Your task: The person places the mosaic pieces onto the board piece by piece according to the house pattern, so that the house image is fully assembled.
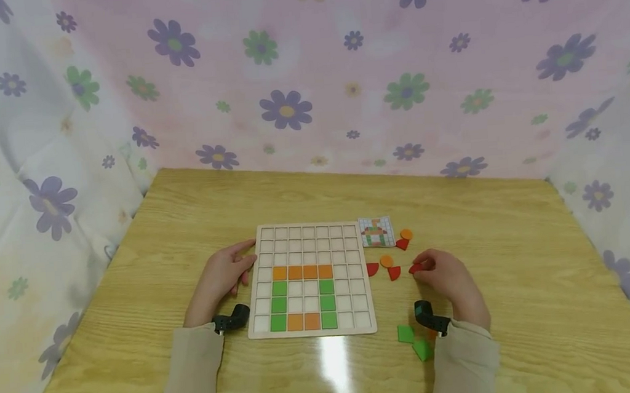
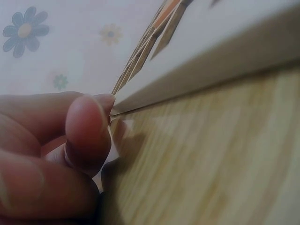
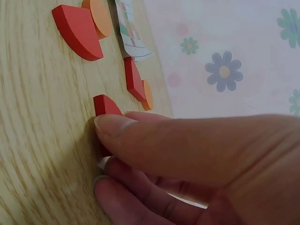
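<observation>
A square wooden grid board lies on the table, with orange and green square tiles set in several of its cells. My left hand rests against the board's left edge, its fingertips touching the side. In the left wrist view, the thumb sits close to the board's wooden side. Between thumb and fingers, my right hand pinches a red quarter-circle block at the table surface. Part of that block is hidden behind the thumb. More red quarter-circle blocks lie between this hand and the board.
A small pattern card lies by the board's upper right corner. Beside it are an orange round block and a red block. Another orange round block lies lower. Green blocks lie near the right wrist. A flowered curtain stands behind.
</observation>
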A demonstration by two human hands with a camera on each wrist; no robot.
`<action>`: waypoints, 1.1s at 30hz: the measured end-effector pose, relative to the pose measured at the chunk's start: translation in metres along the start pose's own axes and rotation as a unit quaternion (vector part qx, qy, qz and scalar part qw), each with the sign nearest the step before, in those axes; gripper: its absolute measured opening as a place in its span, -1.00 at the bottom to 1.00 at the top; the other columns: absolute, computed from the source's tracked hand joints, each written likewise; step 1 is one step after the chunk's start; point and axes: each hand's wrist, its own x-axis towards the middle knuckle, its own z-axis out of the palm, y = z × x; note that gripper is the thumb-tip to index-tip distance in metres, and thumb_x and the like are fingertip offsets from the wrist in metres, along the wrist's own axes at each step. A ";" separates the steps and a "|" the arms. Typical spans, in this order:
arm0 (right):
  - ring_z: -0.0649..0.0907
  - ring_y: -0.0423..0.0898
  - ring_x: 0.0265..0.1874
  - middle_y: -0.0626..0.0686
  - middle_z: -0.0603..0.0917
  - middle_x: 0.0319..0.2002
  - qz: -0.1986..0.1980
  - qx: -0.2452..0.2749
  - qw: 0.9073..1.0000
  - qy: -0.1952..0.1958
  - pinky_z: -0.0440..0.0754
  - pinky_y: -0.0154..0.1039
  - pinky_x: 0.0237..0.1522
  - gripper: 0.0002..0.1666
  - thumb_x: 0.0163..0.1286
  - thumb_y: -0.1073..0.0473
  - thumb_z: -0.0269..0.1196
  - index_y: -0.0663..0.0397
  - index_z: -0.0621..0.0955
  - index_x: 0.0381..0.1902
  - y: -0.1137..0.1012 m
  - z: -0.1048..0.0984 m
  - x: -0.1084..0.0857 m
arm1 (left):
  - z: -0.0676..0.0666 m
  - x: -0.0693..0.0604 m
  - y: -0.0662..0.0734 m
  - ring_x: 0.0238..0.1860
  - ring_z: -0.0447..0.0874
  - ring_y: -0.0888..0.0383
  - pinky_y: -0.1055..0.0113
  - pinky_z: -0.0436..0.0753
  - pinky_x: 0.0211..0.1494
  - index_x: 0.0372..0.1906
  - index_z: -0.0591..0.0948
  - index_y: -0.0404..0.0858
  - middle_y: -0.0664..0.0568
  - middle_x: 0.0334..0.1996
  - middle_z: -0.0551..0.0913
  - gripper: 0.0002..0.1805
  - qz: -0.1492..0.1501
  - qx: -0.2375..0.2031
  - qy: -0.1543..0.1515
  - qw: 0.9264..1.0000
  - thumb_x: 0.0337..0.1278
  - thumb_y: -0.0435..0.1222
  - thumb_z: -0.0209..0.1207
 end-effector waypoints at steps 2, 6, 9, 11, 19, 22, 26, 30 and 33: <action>0.49 0.01 -0.26 0.13 0.56 -0.23 -0.001 0.001 1.000 0.002 0.43 -0.05 -0.18 -0.73 0.20 0.24 0.21 0.18 0.53 -0.13 0.000 -0.001 0.001 | -0.001 0.000 0.002 -0.90 0.28 0.10 0.19 0.41 -0.81 0.21 0.35 0.11 -0.10 -0.74 0.51 -0.54 0.002 -0.002 -0.001 1.000 0.18 -0.06 0.05; 0.49 0.03 -0.25 0.15 0.56 -0.22 -0.001 0.002 1.000 0.008 0.43 -0.04 -0.17 -0.73 0.18 0.24 0.23 0.20 0.54 -0.14 0.000 -0.002 0.002 | -0.001 0.001 0.003 -0.91 0.27 0.11 0.20 0.41 -0.81 0.21 0.36 0.08 -0.10 -0.74 0.51 -0.54 0.008 -0.005 -0.003 1.000 0.18 -0.08 0.05; 0.49 0.04 -0.24 0.16 0.56 -0.20 0.003 0.000 1.000 0.017 0.44 -0.04 -0.17 -0.73 0.17 0.23 0.24 0.20 0.56 -0.16 -0.001 -0.002 0.003 | -0.001 0.002 0.003 -0.91 0.27 0.11 0.20 0.41 -0.81 0.21 0.36 0.08 -0.09 -0.74 0.51 -0.54 0.011 -0.004 -0.002 1.000 0.18 -0.07 0.05; 0.48 0.04 -0.24 0.16 0.54 -0.19 0.005 0.000 1.000 0.024 0.44 -0.05 -0.18 -0.74 0.16 0.22 0.25 0.19 0.57 -0.18 -0.002 -0.001 0.003 | -0.001 0.002 0.003 -0.91 0.27 0.11 0.20 0.41 -0.80 0.21 0.36 0.08 -0.09 -0.74 0.51 -0.54 0.012 -0.004 -0.002 1.000 0.19 -0.07 0.05; 0.46 0.01 -0.29 0.10 0.54 -0.26 0.005 0.006 0.999 0.033 0.42 -0.12 -0.23 -0.76 0.15 0.16 0.28 0.13 0.55 -0.24 -0.006 0.002 0.006 | -0.002 0.001 0.002 -0.92 0.26 0.12 0.20 0.41 -0.82 0.21 0.37 0.07 -0.09 -0.75 0.51 -0.54 0.013 -0.005 -0.002 1.000 0.19 -0.09 0.06; 0.45 0.00 -0.29 0.08 0.54 -0.26 0.000 0.011 1.000 0.029 0.42 -0.13 -0.23 -0.77 0.17 0.15 0.26 0.11 0.55 -0.23 -0.005 0.004 0.008 | -0.002 0.001 0.002 -0.91 0.27 0.11 0.20 0.41 -0.81 0.22 0.36 0.07 -0.10 -0.74 0.51 -0.54 0.010 -0.007 -0.002 1.000 0.19 -0.08 0.05; 0.47 0.01 -0.25 0.08 0.56 -0.23 -0.018 0.015 0.999 0.026 0.43 -0.10 -0.21 -0.79 0.20 0.14 0.24 0.09 0.57 -0.23 -0.003 0.005 0.011 | -0.003 0.001 0.001 -0.90 0.29 0.09 0.19 0.41 -0.81 0.22 0.35 0.10 -0.10 -0.74 0.51 -0.54 0.004 -0.005 -0.002 1.000 0.20 -0.07 0.04; 0.49 0.03 -0.21 0.09 0.57 -0.19 -0.034 0.005 0.999 0.041 0.44 -0.07 -0.18 -0.76 0.24 0.08 0.19 0.07 0.57 -0.18 -0.002 0.007 0.012 | -0.003 0.001 0.001 -0.90 0.29 0.09 0.19 0.42 -0.81 0.22 0.35 0.10 -0.10 -0.74 0.51 -0.54 0.007 -0.004 -0.004 1.000 0.19 -0.07 0.04; 0.51 0.03 -0.22 0.10 0.58 -0.20 -0.040 0.004 0.998 0.057 0.45 -0.07 -0.18 -0.68 0.26 0.00 0.17 0.07 0.57 -0.13 -0.005 0.008 0.012 | -0.002 0.000 0.000 -0.90 0.29 0.09 0.19 0.41 -0.81 0.21 0.36 0.10 -0.10 -0.74 0.51 -0.54 0.005 -0.005 -0.004 1.000 0.19 -0.08 0.05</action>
